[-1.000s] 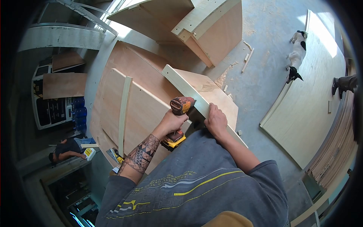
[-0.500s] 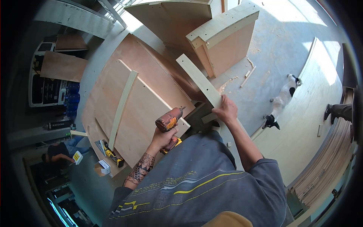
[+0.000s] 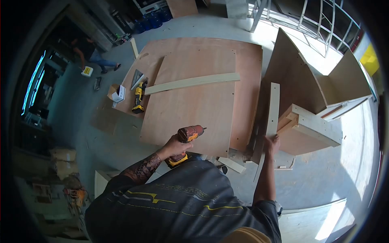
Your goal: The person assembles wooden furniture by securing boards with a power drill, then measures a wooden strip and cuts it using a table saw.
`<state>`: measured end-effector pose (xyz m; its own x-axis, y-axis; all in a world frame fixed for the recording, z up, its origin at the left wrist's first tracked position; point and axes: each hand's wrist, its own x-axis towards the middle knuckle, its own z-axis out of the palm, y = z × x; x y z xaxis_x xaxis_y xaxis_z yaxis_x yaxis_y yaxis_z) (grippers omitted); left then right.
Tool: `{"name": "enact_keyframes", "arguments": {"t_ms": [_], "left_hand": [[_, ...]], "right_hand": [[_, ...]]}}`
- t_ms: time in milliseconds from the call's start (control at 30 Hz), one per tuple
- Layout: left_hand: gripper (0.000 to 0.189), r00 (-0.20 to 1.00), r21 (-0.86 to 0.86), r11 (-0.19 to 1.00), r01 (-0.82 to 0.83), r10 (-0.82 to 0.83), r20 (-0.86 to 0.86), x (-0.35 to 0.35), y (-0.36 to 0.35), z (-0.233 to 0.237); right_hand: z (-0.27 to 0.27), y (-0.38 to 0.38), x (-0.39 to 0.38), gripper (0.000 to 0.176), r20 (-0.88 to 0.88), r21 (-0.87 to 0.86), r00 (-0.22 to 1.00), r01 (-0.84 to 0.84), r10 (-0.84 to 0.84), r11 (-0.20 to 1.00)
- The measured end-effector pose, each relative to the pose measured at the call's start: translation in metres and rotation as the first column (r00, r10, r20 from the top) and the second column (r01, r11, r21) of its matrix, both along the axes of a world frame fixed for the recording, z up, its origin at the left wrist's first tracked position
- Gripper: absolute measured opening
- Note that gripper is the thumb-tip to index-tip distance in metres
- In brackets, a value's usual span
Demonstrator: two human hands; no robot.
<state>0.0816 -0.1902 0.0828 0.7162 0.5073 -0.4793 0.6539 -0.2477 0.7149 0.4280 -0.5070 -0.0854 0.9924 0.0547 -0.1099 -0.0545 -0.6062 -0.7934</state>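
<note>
A red-and-black drill (image 3: 187,139) is gripped in the left hand (image 3: 174,148), the fingers closed around its handle, a yellow-and-black battery at the base; the drill is held over the near edge of the upper plywood panel (image 3: 190,107), its bit aimed rightward and well apart from the long pale board (image 3: 273,109). Over on the right, that board is grasped by the right hand (image 3: 272,145), closed at its edge, though the fingertips cannot be made out. Two dark holes can be seen in the board's face, and beside it a box-like wooden frame (image 3: 308,125) is lit by the sun, with a tall curved panel (image 3: 293,75) standing behind. Across the upper panel, a pale wooden strip (image 3: 194,83) is laid, and the whole lot is carried on a wider lower panel (image 3: 248,101). To the left of the strip, a yellow-and-black power tool (image 3: 139,97) is rested just beside a triangular square (image 3: 137,79), with a small open carton (image 3: 118,93) near the corner. A short offcut (image 3: 231,165) is seen below the panels, and far off at the left a white container (image 3: 87,71) is held by another person (image 3: 86,50) in dark clothing and jeans.
</note>
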Motion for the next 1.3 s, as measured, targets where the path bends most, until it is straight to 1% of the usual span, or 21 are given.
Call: {"name": "enact_keyframes", "arguments": {"t_ms": [100,167,233,300,400,433,500,567,633,700,767,900,933,1000,1033,1067,1100,1133,1200,1267,1300], "left_hand": [[0.037,0.993,0.027,0.995,-0.101,0.103,-0.064,-0.039,0.021,-0.003],[0.034,0.972,0.084,0.968,-0.235,0.237,-0.006,-0.068,0.035,-0.003],[0.034,0.922,0.260,0.887,-0.381,0.342,0.182,-0.092,0.058,-0.003],[0.032,0.796,0.133,0.799,-0.586,0.536,0.282,-0.112,0.088,0.012],[0.040,0.582,0.010,0.651,-0.759,0.672,0.458,-0.152,0.158,0.012],[0.042,0.517,0.044,0.600,-0.799,0.647,0.561,-0.160,0.180,0.016],[0.043,0.446,0.056,0.547,-0.835,0.615,0.650,-0.169,0.222,0.021],[0.042,0.191,-0.118,0.428,-0.896,0.613,0.767,-0.175,0.272,0.022],[0.046,0.187,-0.141,0.401,-0.905,0.673,0.716,-0.194,0.336,0.001],[0.051,0.197,-0.163,0.398,-0.903,0.720,0.666,-0.201,0.405,-0.025],[0.058,0.177,-0.112,0.420,-0.901,0.589,0.789,-0.202,0.459,-0.052],[0.062,0.174,-0.144,0.455,-0.879,0.586,0.791,-0.208,0.551,-0.102],[0.061,0.172,-0.140,0.439,-0.888,0.597,0.784,-0.206,0.559,-0.106],[0.062,0.158,-0.194,0.454,-0.870,0.628,0.762,-0.198,0.553,-0.098],[0.063,0.140,-0.236,0.457,-0.858,0.649,0.748,-0.195,0.554,-0.099],[0.064,0.216,-0.068,0.455,-0.888,0.543,0.812,-0.206,0.573,-0.128],[0.064,0.223,-0.077,0.473,-0.878,0.545,0.808,-0.203,0.574,-0.127],[0.064,0.231,-0.115,0.496,-0.861,0.581,0.781,-0.203,0.568,-0.119],[0.064,0.253,-0.159,0.532,-0.832,0.618,0.744,-0.205,0.554,-0.112],[0.063,0.327,-0.057,0.513,-0.856,0.624,0.710,-0.212,0.541,-0.114],[0.063,0.343,0.003,0.485,-0.875,0.615,0.710,-0.218,0.526,-0.124]], "right_hand": [[-0.025,0.025,0.001,0.064,-0.031,0.056,0.995,-0.097,0.099,0.994],[-0.037,0.036,0.000,0.068,0.007,0.023,0.982,-0.188,0.188,0.982],[-0.044,0.045,0.000,0.072,0.025,-0.040,0.982,-0.186,0.187,0.982],[-0.050,0.047,-0.002,0.075,0.040,-0.115,0.982,-0.177,0.183,0.977],[-0.041,0.062,-0.010,0.082,0.208,-0.280,0.966,-0.093,0.155,0.956],[-0.030,0.073,-0.021,0.082,0.202,-0.293,0.964,-0.106,0.170,0.950],[-0.008,0.099,-0.041,0.080,0.457,-0.501,0.858,0.031,0.234,0.865],[-0.006,0.134,-0.049,0.079,0.432,-0.465,0.862,-0.041,0.267,0.884],[0.013,0.192,-0.063,0.079,0.362,-0.348,0.818,-0.326,0.446,0.879],[0.029,0.257,-0.070,0.083,0.252,-0.389,0.811,-0.415,0.528,0.823],[0.048,0.325,-0.071,0.091,0.260,-0.465,0.721,-0.490,0.643,0.738],[0.057,0.450,-0.045,0.106,0.241,-0.518,0.469,-0.679,0.850,0.521],[0.060,0.474,-0.043,0.106,0.235,-0.528,0.484,-0.664,0.843,0.528],[0.064,0.515,-0.049,0.107,0.042,-0.597,0.437,-0.710,0.898,0.374],[0.069,0.529,-0.052,0.107,0.035,-0.603,0.453,-0.701,0.891,0.380],[0.075,0.540,-0.053,0.104,-0.066,-0.607,0.431,-0.733,0.900,0.306],[0.078,0.547,-0.052,0.101,-0.167,-0.602,0.405,-0.764,0.899,0.233],[0.068,0.550,-0.047,0.089,-0.105,-0.638,0.397,-0.730,0.912,0.244],[0.057,0.540,-0.042,0.085,-0.094,-0.679,0.367,-0.704,0.925,0.210],[0.060,0.520,-0.052,0.074,0.008,-0.722,0.280,-0.663,0.960,0.200],[0.071,0.506,-0.063,0.074,-0.002,-0.723,0.309,-0.658,0.951,0.212]]}}
